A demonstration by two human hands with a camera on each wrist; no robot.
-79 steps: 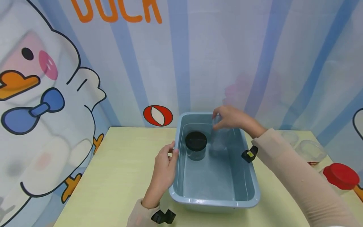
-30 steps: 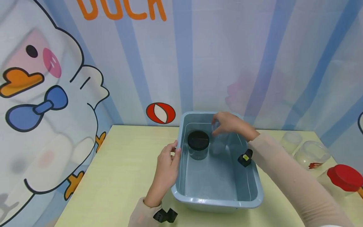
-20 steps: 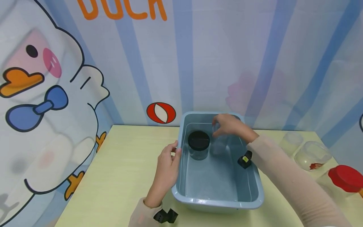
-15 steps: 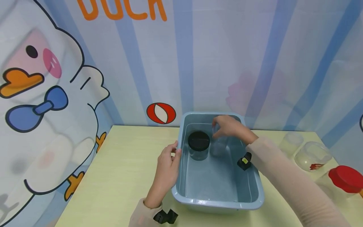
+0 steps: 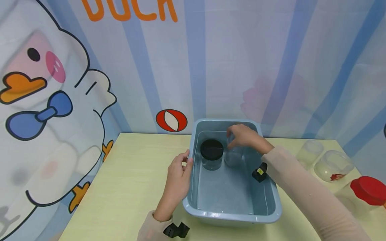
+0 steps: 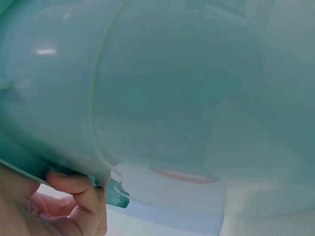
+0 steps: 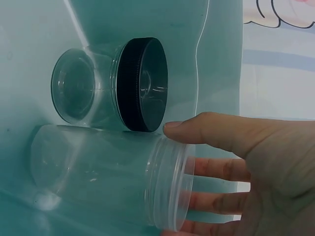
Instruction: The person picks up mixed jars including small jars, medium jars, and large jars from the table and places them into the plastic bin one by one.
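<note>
Both hands work: right hand (image 5: 245,137) grips the clear jar (image 7: 108,177); left hand (image 5: 177,177) clasps the basin (image 5: 232,217) rim.

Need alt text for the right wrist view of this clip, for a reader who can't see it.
The right hand grips the open rim of a clear lidless jar inside a blue-grey tub. Just beside it stands a second clear jar with a black screw lid.
</note>
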